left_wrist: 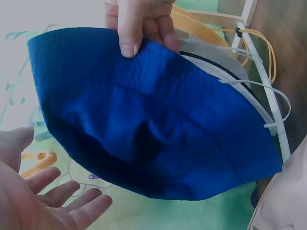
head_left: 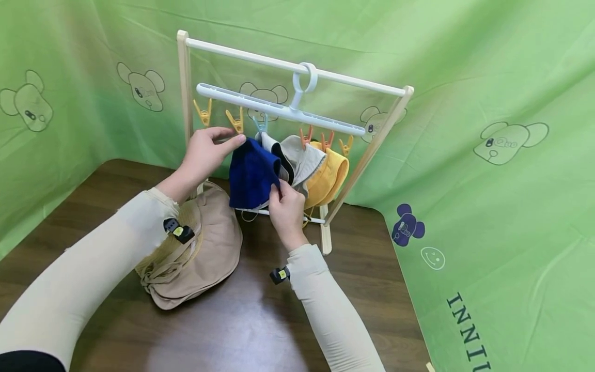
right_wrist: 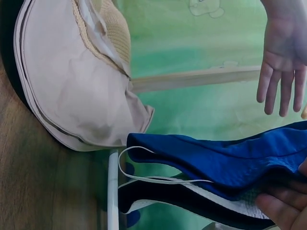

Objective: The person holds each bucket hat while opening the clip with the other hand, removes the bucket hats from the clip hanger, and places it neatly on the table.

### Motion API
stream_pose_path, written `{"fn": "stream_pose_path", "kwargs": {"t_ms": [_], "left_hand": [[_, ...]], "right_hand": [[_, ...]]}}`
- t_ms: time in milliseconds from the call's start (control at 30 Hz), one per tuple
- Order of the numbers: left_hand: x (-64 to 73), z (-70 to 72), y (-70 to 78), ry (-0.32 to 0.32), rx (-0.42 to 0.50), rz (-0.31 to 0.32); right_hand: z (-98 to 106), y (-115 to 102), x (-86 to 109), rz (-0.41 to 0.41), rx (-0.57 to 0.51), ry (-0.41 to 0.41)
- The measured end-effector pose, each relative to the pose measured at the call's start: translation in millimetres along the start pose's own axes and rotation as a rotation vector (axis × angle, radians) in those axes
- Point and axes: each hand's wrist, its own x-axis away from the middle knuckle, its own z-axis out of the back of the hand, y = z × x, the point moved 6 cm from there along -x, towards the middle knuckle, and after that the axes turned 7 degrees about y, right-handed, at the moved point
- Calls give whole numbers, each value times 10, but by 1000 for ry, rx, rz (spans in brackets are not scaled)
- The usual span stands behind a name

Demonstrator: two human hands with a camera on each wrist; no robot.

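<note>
A blue bucket hat [head_left: 253,173] is spread out below the clip hanger [head_left: 279,109]. My right hand [head_left: 288,212] pinches its brim between thumb and fingers, as the left wrist view also shows. Up at the hat's other side, my left hand [head_left: 206,155] reaches toward a yellow clip [head_left: 236,123]. In the left wrist view that hand's fingers are straight and apart from the cloth. Behind the blue hat hang a grey-white hat [head_left: 299,157] and a yellow hat [head_left: 332,173], beneath a blue clip [head_left: 261,124] and orange clips [head_left: 306,135].
The hanger hooks over the top bar of a wooden rack [head_left: 244,53]. Beige hats [head_left: 218,232] lie piled on the brown table [head_left: 241,330] at the rack's left foot. Another yellow clip [head_left: 203,112] hangs at the hanger's left end. Green printed cloth [head_left: 465,93] surrounds the table.
</note>
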Motion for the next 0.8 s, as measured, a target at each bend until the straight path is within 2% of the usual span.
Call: {"fn": "stream_pose_path", "kwargs": {"t_ms": [433,600,800], "left_hand": [[346,158,-163,-38,-10,-12],[493,234,-252,-38,-28,4],[643,300,-378,-25,-8,12]], "right_hand": [[13,-9,6,35,-1,17],[17,-31,23,62,-6,12],[22,-38,30,84,-8,6]]}}
